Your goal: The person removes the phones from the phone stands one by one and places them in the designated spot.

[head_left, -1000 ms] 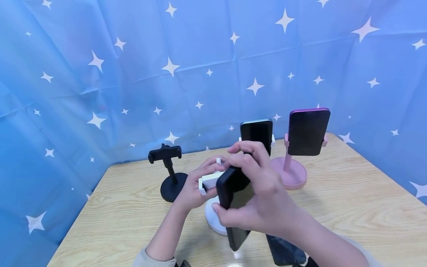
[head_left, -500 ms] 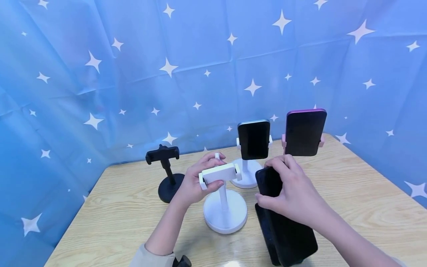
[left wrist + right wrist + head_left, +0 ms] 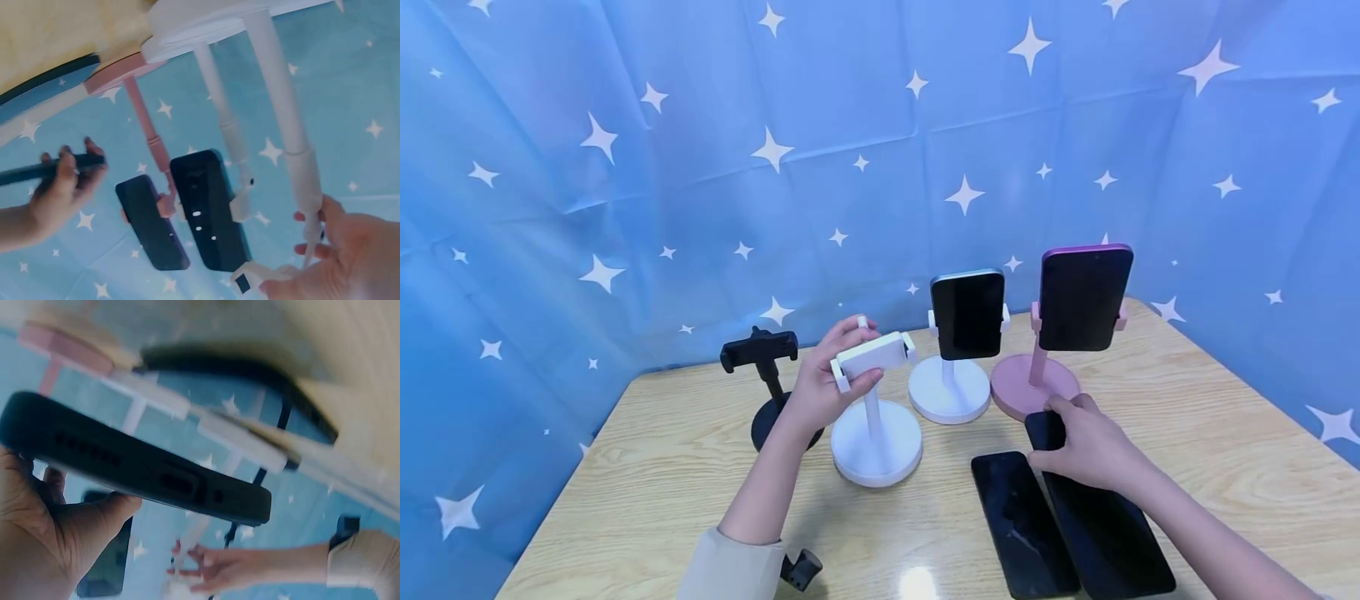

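My left hand [image 3: 820, 387] grips the clamp head of a white phone stand [image 3: 880, 450], with fingers behind it and thumb in front. That clamp holds no phone, and the stand's round base is low at the table. To the right, my right hand [image 3: 1093, 442] holds a black smartphone [image 3: 1108, 533] by its upper end, thumb on one edge and fingers on the other. The phone lies nearly flat, low over the wood, beside a second black smartphone [image 3: 1022, 525] lying on the table. In the right wrist view the held phone's port end [image 3: 175, 481] faces the camera.
Behind stand a second white stand [image 3: 950, 400] holding a phone [image 3: 967, 317] and a pink stand [image 3: 1022, 387] holding a purple-edged phone [image 3: 1086, 300]. A black stand [image 3: 760, 348] with a bare clamp is at the left. A star-printed blue cloth [image 3: 850, 200] hangs behind the wooden table [image 3: 647, 483].
My right hand has carried the black smartphone away from the white stand, rightward and down beside the other phone. My left hand has shifted the white stand left and slightly back.
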### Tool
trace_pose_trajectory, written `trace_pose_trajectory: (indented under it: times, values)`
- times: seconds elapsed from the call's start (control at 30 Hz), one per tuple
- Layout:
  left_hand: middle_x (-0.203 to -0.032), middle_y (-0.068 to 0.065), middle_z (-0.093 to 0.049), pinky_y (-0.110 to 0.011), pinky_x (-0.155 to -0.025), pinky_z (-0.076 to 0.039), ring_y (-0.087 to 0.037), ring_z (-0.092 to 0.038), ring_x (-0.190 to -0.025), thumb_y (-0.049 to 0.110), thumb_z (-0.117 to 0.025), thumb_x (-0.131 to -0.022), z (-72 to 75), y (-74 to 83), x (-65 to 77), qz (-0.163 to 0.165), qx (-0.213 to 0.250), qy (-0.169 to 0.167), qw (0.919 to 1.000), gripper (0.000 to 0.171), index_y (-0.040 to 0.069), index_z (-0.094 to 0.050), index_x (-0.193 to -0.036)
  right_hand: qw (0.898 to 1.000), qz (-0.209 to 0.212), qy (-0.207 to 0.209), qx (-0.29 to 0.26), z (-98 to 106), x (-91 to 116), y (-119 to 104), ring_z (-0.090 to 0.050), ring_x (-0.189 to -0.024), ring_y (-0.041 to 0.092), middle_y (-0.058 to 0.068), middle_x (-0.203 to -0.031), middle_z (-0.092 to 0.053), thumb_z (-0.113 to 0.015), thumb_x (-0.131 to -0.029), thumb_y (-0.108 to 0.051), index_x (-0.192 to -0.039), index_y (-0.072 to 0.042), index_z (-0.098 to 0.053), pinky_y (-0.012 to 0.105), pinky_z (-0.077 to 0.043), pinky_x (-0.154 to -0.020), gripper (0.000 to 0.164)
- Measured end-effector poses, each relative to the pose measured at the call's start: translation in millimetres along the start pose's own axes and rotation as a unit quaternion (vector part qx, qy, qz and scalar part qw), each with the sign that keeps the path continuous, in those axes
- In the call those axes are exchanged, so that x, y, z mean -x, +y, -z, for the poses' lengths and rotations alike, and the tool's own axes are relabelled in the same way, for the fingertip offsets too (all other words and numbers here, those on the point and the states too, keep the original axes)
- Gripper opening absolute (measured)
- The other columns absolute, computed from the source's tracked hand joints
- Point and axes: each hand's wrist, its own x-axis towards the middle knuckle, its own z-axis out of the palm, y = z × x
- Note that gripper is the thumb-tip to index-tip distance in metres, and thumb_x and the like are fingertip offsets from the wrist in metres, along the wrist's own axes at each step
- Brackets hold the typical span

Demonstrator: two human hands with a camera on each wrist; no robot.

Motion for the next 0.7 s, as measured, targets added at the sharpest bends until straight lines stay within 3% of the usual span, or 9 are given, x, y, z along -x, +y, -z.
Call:
trace_pose_trajectory:
  times: [0.3,0.5,0.7]
  values:
    - [-0.123,-0.016,-0.049,-0.040,-0.082,-0.047,-0.029,-0.051,-0.105,-0.004,-0.068,-0.077,3.9,-16.3,-16.0,0.007,-0.044,0.033,0.9985,0.034,-0.001,-0.060,-0.110,1.000,0.012,-0.024,0.008,-14,-2,22,-0.050,-0.087,0.034,0.026,-0.099,-0.054,-0.078,-0.063,-0.036,-0.112,0.009,-0.053,0.046,-0.048,-0.065,0.071]
    - [-0.123,-0.016,-0.049,-0.037,-0.081,-0.046,-0.029,-0.051,-0.104,-0.003,-0.068,-0.078,5.4,-28.4,-19.1,0.008,-0.041,0.047,0.9980,0.033,-0.002,-0.060,-0.110,0.999,0.007,-0.032,0.002,-17,-3,24,-0.050,-0.087,0.034,0.027,-0.101,-0.053,-0.076,-0.064,-0.034,-0.113,0.009,-0.052,0.048,-0.048,-0.068,0.070]
    - [-0.128,-0.016,-0.046,-0.035,-0.081,-0.045,-0.031,-0.050,-0.105,-0.001,-0.066,-0.080,10.3,-34.1,-18.7,0.034,-0.024,0.043,0.9982,0.033,-0.002,-0.059,-0.113,0.999,0.005,-0.035,0.001,-18,-3,28,-0.049,-0.090,0.035,0.026,-0.101,-0.054,-0.076,-0.064,-0.034,-0.113,0.009,-0.053,0.047,-0.047,-0.068,0.069]
